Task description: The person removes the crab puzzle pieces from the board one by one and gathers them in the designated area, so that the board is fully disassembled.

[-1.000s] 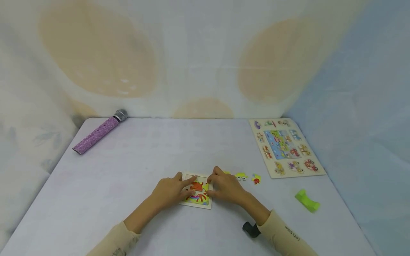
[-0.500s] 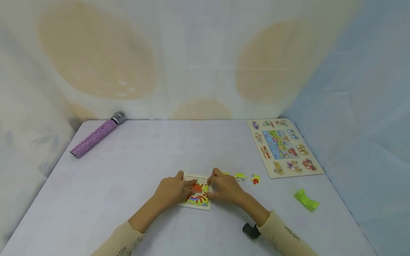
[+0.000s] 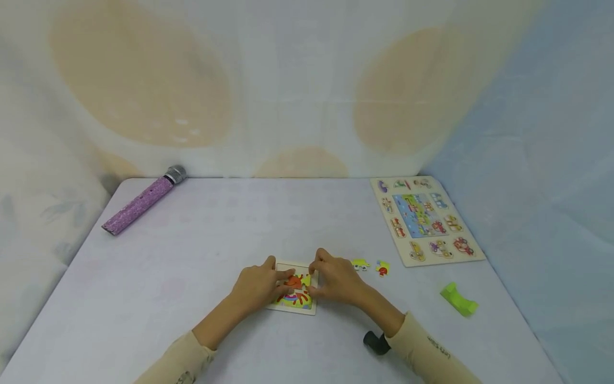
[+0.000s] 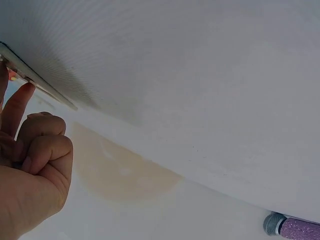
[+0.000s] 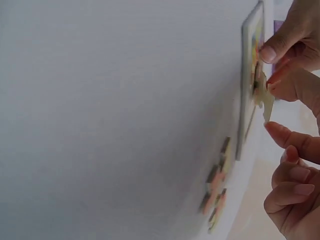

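Note:
A small wooden jigsaw board [image 3: 307, 311] with a yellow and red picture lies on the table between both hands. My left hand [image 3: 256, 285] holds its index finger and thumb stretched over the board, touching the picture; its other fingers are curled in the left wrist view. From the right side, my right hand [image 3: 340, 277] pinches a thin puzzle piece [image 5: 268, 105] between thumb and index finger. That piece is tilted at the board's right part, close over the picture. Loose puzzle pieces [image 3: 361, 264] lie just beyond the right hand, partly hidden by it.
A purple glittery microphone [image 3: 139, 205] lies at the back left. At the back right is a large wooden puzzle board [image 3: 429, 262] with vehicle pictures. A green curved block [image 3: 459, 300] lies to the right, and a black object [image 3: 376, 343] sits beside the right sleeve.
The right hand has shifted slightly and now covers a yellow loose piece that showed behind it. More yellow shows by its fingertips. The left hand keeps its place on the board.

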Motion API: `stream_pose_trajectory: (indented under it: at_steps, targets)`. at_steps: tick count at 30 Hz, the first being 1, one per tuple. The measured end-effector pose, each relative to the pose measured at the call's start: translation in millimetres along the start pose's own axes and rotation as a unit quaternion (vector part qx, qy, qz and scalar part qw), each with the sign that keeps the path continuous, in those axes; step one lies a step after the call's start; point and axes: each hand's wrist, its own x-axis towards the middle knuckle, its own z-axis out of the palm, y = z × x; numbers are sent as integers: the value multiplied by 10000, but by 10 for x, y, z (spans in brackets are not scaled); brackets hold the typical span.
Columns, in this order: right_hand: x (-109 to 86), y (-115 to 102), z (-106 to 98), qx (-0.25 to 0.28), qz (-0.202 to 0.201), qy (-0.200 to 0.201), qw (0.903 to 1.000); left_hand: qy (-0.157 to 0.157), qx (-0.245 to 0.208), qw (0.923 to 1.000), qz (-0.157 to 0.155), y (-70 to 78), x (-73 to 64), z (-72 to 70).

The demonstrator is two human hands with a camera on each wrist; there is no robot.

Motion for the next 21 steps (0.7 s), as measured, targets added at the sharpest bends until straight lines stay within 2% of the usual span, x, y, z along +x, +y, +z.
stream_pose_trajectory:
  at_steps: [4, 7, 13, 18, 21]
  targets:
    - [64, -34, -96, 328, -5, 41, 9995, 94, 27, 9999, -24, -2, -9, -1]
    - [78, -31, -148, 459, 161, 73, 9988, 92, -36, 10000, -13, -3, -11, -4]
    - [-28, 38, -76, 212, 627, -187, 9976, -41, -102, 9999, -18, -4, -3, -12]
    - [-73, 44, 0, 187, 454, -108, 9987, -117, -149, 9998, 3, -17, -11, -53]
    - [-25, 2, 5, 268, 298, -41, 9992, -218, -293, 9992, -188, -50, -32, -85]
